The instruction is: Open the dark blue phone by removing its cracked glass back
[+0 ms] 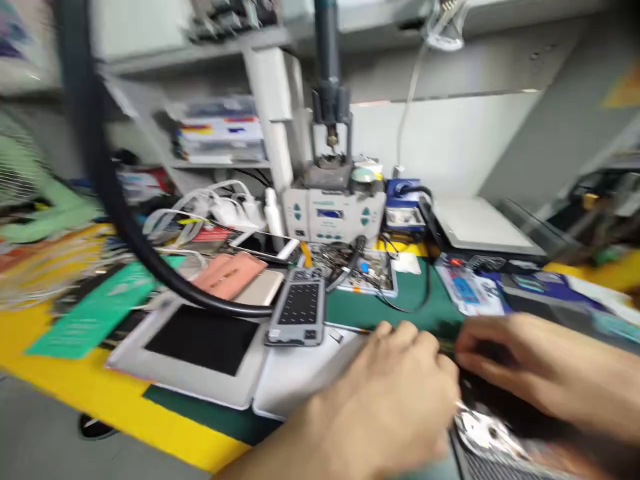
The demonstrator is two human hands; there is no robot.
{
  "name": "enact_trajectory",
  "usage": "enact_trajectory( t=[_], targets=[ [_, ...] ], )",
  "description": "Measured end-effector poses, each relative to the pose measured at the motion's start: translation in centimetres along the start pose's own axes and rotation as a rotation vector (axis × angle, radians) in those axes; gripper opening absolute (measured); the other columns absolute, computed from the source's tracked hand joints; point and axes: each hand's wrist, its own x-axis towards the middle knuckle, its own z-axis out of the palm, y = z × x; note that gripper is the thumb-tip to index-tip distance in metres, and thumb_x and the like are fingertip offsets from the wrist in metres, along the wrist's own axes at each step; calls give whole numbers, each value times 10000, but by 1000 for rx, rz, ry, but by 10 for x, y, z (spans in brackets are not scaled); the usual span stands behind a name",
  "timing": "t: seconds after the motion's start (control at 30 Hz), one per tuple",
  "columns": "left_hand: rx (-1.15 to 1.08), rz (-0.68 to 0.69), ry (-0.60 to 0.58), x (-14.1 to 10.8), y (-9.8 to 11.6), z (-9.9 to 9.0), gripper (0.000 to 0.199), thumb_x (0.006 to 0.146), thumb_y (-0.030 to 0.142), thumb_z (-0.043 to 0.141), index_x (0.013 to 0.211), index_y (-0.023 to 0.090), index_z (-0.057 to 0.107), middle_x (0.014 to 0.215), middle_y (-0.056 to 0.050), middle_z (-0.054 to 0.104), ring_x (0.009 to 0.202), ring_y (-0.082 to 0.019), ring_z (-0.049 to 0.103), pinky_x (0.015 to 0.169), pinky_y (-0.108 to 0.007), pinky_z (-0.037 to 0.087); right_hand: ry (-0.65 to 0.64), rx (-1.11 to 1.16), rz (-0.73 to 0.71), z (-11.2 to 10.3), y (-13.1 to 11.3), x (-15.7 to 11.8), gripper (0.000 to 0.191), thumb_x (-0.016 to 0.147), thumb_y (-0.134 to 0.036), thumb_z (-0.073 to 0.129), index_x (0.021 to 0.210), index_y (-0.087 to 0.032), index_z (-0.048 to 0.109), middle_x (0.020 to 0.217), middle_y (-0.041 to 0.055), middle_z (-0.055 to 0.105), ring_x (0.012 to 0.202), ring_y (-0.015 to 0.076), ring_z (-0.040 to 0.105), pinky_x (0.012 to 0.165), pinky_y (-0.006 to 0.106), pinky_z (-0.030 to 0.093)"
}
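Observation:
My left hand [395,387] is closed over the near edge of the workbench, knuckles up; its fingertips and anything in them are hidden. To its right, my right hand [530,367] curls thumb and fingers together, and what it grips does not show clearly. Beneath and between both hands lies a dark device with a shiny metal part [487,433], blurred and partly covered. A white tablet-like panel [300,387] lies just left of my left hand. On its upper edge rests a grey phone-shaped piece with a black panel [300,310].
A white-framed tablet [200,340] and a green card [100,307] lie at left. Behind stand a tray of small parts [395,283] and a white control unit [335,217]. A black cable [135,247] loops across the foreground. A flat white-topped device [485,223] sits at back right.

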Motion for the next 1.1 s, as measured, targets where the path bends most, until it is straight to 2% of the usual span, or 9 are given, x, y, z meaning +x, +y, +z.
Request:
enact_trajectory(
  t=[0.1,0.13,0.3,0.43,0.57,0.73,0.83,0.97,1.1],
  targets=[
    [-43,-54,-7,-2,-1,4,287,775,30,441,937,169,634,936,-64,615,937,-254,562,849,-443,545,-158,25,15,-21,-14,3,254,962,-412,498,948,-247,689,807,29,697,663,176,578,585,299,429],
    [-58,-65,-21,-2,-2,6,326,746,13,427,941,179,630,947,-62,612,946,-259,559,851,-458,546,-160,24,22,-25,-15,4,266,939,-435,524,879,-232,685,713,3,653,603,157,520,530,283,384],
    [-91,-75,-58,-1,-4,15,424,693,-25,397,965,194,638,996,-68,606,1005,-267,563,883,-492,544,-202,95,15,-29,-10,4,196,880,-325,560,901,-202,711,713,-24,637,587,120,448,498,249,333],
    [-79,-100,-121,4,-4,14,412,721,-2,416,987,193,663,965,-66,615,975,-280,566,881,-527,542,-216,126,-7,-28,-5,4,180,856,-261,554,899,-200,717,725,-25,652,584,114,457,487,248,328],
    [-87,-138,-189,7,-4,11,435,746,11,439,1047,214,678,1069,-67,636,1051,-292,563,930,-546,525,-256,174,-13,-29,1,8,167,854,-261,556,871,-197,709,654,-43,572,547,104,403,457,247,301],
    [-106,-188,-234,6,-3,10,406,834,50,435,1078,251,690,1104,-47,650,1066,-280,576,989,-564,503,-339,286,-53,-31,14,16,151,831,-236,570,868,-178,704,707,-30,565,596,105,425,503,236,342],
    [-78,-161,-192,4,-5,14,432,831,59,426,1110,249,696,1130,-57,668,1070,-291,595,965,-564,523,-368,291,-52,-33,17,20,162,804,-234,588,888,-159,704,679,-35,538,572,101,409,467,229,315],
    [-23,-47,-97,1,-7,17,493,757,25,428,1123,212,701,1141,-84,689,1081,-317,612,915,-552,548,-370,252,-52,-38,12,22,181,771,-225,596,895,-153,707,668,-38,544,564,98,423,454,215,309],
    [-61,-62,35,2,-3,20,312,872,149,489,1089,223,702,1076,-75,695,1048,-298,622,930,-538,536,-390,223,-25,-43,4,23,175,753,-229,582,856,-157,703,703,-25,592,590,108,470,472,218,337]
  ],
)
